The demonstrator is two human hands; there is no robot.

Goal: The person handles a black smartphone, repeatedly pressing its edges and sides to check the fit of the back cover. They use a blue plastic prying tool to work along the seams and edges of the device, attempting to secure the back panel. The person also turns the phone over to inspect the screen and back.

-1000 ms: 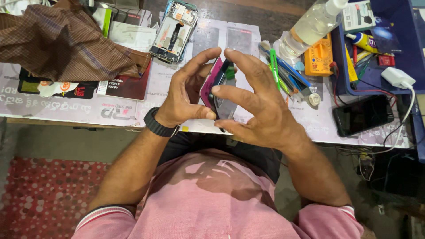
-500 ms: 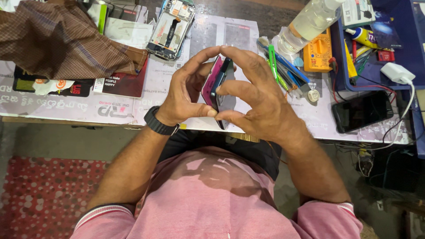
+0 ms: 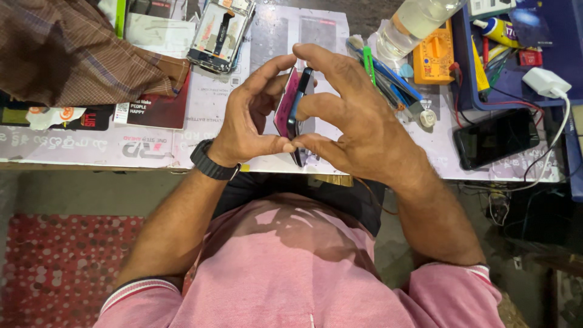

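Note:
A smartphone [image 3: 292,103] with a pink back and dark front is held edge-up over the near edge of the workbench. My left hand [image 3: 246,118] grips its pink side, thumb under the lower corner and forefinger over the top. My right hand [image 3: 352,121] clasps the dark side, fingers curled over the top edge. Both thumbs meet at the phone's bottom. A black watch [image 3: 212,164] sits on my left wrist.
An opened phone chassis [image 3: 220,31] lies at the back. A brown checked cloth [image 3: 73,51] covers the left. Blue and green tools [image 3: 382,76], a clear bottle [image 3: 413,27], an orange multimeter [image 3: 432,58], a black phone [image 3: 495,138] and a white charger [image 3: 545,82] lie right.
The phone has turned more edge-on between my hands and my fingers have shifted along its top edge. The view has drifted slightly.

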